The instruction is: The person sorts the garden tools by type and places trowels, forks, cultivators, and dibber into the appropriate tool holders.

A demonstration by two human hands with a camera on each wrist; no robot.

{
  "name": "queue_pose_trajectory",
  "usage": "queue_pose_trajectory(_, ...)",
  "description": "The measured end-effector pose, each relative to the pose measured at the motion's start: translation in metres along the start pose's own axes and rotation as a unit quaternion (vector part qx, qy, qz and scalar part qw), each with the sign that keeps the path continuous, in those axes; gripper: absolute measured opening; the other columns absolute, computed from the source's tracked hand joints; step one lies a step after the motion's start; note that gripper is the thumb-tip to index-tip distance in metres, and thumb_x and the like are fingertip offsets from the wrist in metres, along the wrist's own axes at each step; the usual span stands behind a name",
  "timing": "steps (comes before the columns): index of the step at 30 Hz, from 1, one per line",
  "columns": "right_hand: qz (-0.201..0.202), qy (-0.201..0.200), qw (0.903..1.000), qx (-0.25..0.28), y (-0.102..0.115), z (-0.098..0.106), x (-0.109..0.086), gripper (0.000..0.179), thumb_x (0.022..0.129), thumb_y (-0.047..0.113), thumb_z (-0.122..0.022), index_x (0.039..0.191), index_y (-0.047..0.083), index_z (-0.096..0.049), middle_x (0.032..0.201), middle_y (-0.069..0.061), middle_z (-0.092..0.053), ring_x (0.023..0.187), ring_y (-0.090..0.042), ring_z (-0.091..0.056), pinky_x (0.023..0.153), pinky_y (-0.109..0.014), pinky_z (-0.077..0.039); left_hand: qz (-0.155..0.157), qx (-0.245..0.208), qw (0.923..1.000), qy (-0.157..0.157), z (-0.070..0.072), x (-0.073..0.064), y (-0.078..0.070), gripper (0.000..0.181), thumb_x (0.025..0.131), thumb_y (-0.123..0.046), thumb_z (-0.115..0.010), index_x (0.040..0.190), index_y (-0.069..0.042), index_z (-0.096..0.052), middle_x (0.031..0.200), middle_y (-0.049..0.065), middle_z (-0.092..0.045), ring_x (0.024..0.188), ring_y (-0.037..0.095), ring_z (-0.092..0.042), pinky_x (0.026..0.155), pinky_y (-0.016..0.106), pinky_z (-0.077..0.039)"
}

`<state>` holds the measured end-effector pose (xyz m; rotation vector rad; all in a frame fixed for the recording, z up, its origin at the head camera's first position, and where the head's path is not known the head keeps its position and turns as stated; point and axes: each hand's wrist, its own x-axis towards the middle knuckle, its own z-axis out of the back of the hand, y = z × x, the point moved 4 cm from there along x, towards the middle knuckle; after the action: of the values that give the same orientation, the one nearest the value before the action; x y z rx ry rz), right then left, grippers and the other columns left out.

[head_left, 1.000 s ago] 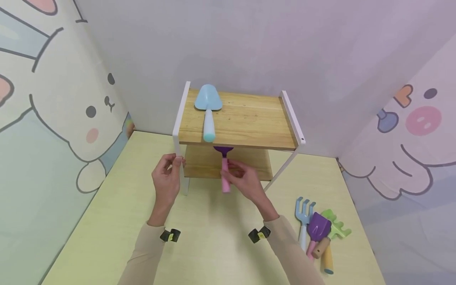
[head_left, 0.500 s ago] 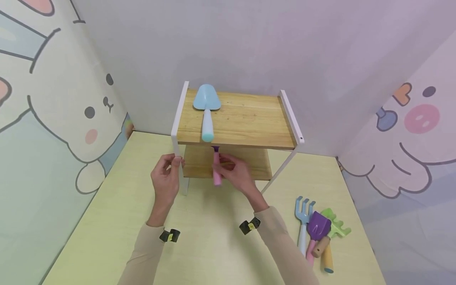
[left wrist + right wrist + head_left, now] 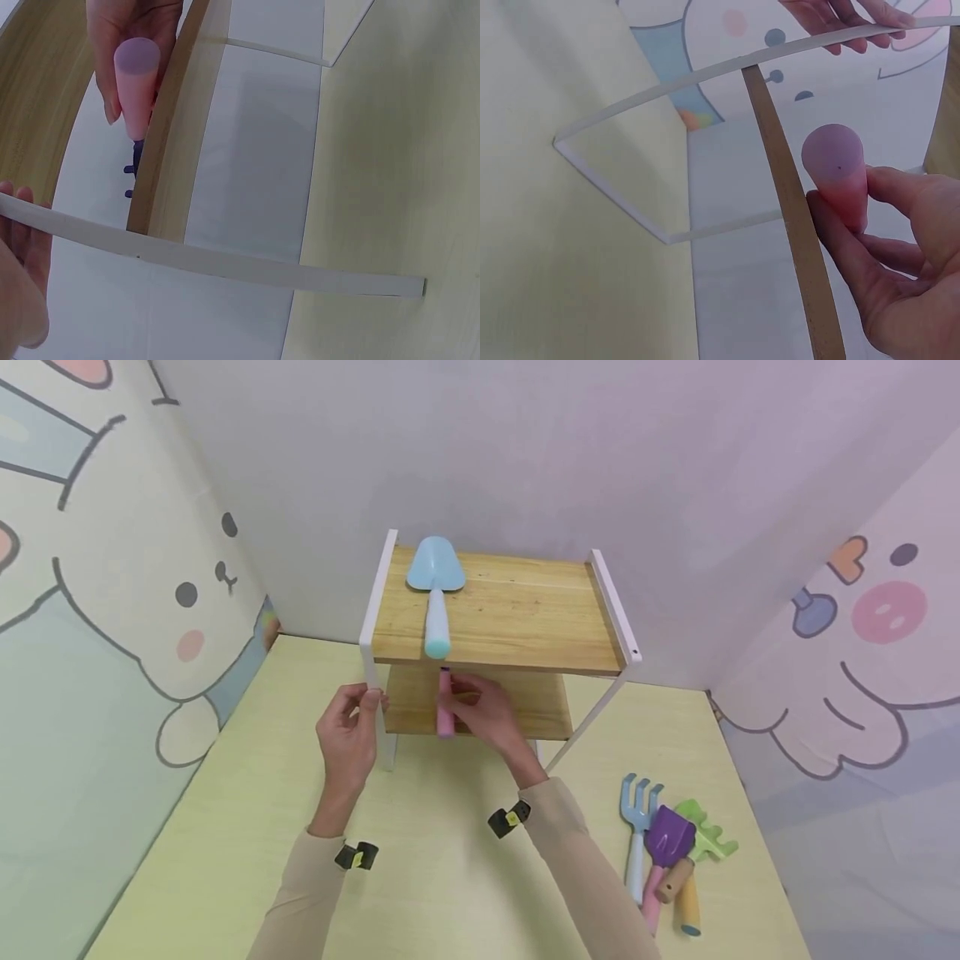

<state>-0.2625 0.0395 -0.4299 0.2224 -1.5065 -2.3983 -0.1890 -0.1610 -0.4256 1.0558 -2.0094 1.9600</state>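
My right hand (image 3: 487, 714) pinches the pink handle (image 3: 446, 703) of a toy garden tool between thumb and fingers. Its dark purple head lies under the upper board and is mostly hidden; a dark stem with small prongs (image 3: 135, 169) shows in the left wrist view. The handle is over the lower board (image 3: 528, 710) of a two-tier wooden shelf, its end pointing at me. With thumb and fingertips my left hand (image 3: 348, 731) holds the shelf's white left front post (image 3: 225, 270). On the upper board (image 3: 532, 618) rests a light blue trowel (image 3: 437, 597), at the left.
To the right on the table (image 3: 442, 877) lie a blue fork (image 3: 637, 814), a purple shovel (image 3: 670, 837) with a pink handle, a green rake (image 3: 708, 835), and brown and yellow handles (image 3: 688, 906). Cartoon-printed walls (image 3: 510, 452) enclose the back and sides.
My right hand has moved left and deeper into the shelf with the pink-handled tool, whose purple head has passed out of sight under the upper board. The left hand stays on the post.
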Motion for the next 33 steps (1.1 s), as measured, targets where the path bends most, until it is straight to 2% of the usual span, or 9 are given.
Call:
queue_pose_trajectory(11, 0.011, 0.005, 0.9996, -0.025, 0.01, -0.003, 0.017, 0.04, 0.099, 0.022, -0.071, 0.135, 0.006, -0.064, 0.128, -0.01, -0.068, 0.118, -0.024, -0.065, 0.1, -0.033, -0.055, 0.001, -0.002, 1.0, -0.002, 0.001, 0.0, -0.002, 0.017, 0.103, 0.0, -0.06, 0.101, 0.017, -0.062, 0.089, 0.004, -0.067, 0.08, 0.013, -0.066, 0.072, 0.02, -0.059)
queue_pose_trajectory(17, -0.013, 0.008, 0.9998, -0.008, 0.012, -0.002, 0.02, 0.045, 0.098, 0.02, -0.073, 0.138, 0.006, -0.059, 0.129, -0.013, -0.067, 0.118, -0.027, -0.065, 0.099, -0.035, -0.056, 0.005, -0.003, 1.0, -0.002, -0.001, 0.0, -0.003, 0.018, 0.103, -0.001, -0.061, 0.101, 0.016, -0.062, 0.089, 0.002, -0.066, 0.08, 0.012, -0.066, 0.073, 0.019, -0.058)
queue_pose_trajectory(22, -0.052, 0.005, 0.9984, 0.019, 0.013, -0.004, 0.022, 0.048, 0.097, 0.02, -0.074, 0.139, 0.007, -0.056, 0.129, -0.013, -0.067, 0.117, -0.027, -0.065, 0.087, -0.034, -0.061, 0.01, 0.0, 0.9999, -0.004, -0.001, -0.001, -0.003, 0.016, 0.102, 0.0, -0.061, 0.101, 0.016, -0.062, 0.088, 0.002, -0.066, 0.08, 0.012, -0.066, 0.071, 0.02, -0.058)
queue_pose_trajectory(33, -0.077, -0.009, 0.9961, 0.043, 0.021, -0.01, 0.022, 0.043, 0.097, 0.018, -0.072, 0.135, 0.006, -0.056, 0.117, -0.014, -0.069, 0.101, -0.027, -0.069, 0.069, -0.032, -0.063, 0.007, -0.009, 0.9999, -0.008, -0.001, -0.001, -0.001, 0.015, 0.102, 0.002, -0.061, 0.101, 0.017, -0.062, 0.089, 0.005, -0.067, 0.08, 0.014, -0.066, 0.072, 0.02, -0.059)
